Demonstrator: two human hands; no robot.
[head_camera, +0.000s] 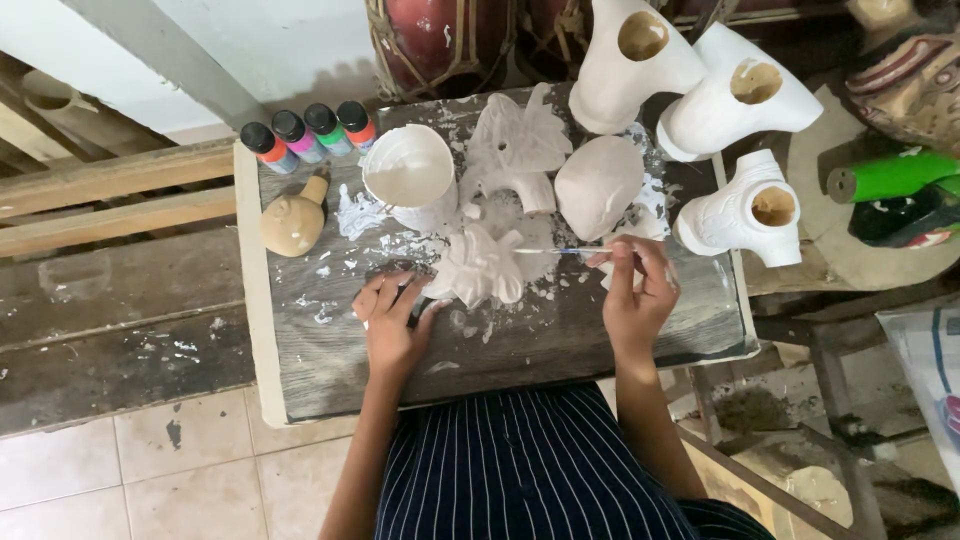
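Hands at the near edge of a paint-spattered board, above a striped skirt. Left hand rests on the board with fingers curled together, their tips pressed on the left side of a small white figure; whether anything dark lies under the fingers cannot be told. Right hand sits just right of the figure, thumb and fingertips pinching a thin brush, which runs level to the left so that its tip lies over the figure's upper right part. The figure lies flat at mid-board, between the two hands; its carved form is hard to make out, white on white smears.

Behind it: a white cup of paint, a second white carving, and a rounded white piece, all close together. To the left, an unpainted tan head; beyond it, four small paint bottles in a row at the board's far left corner. At the far right, three white hollow-topped pieces, the uppermost cut off by the frame. A green tube lies well apart on the right. Dark red drums at the top are cropped.
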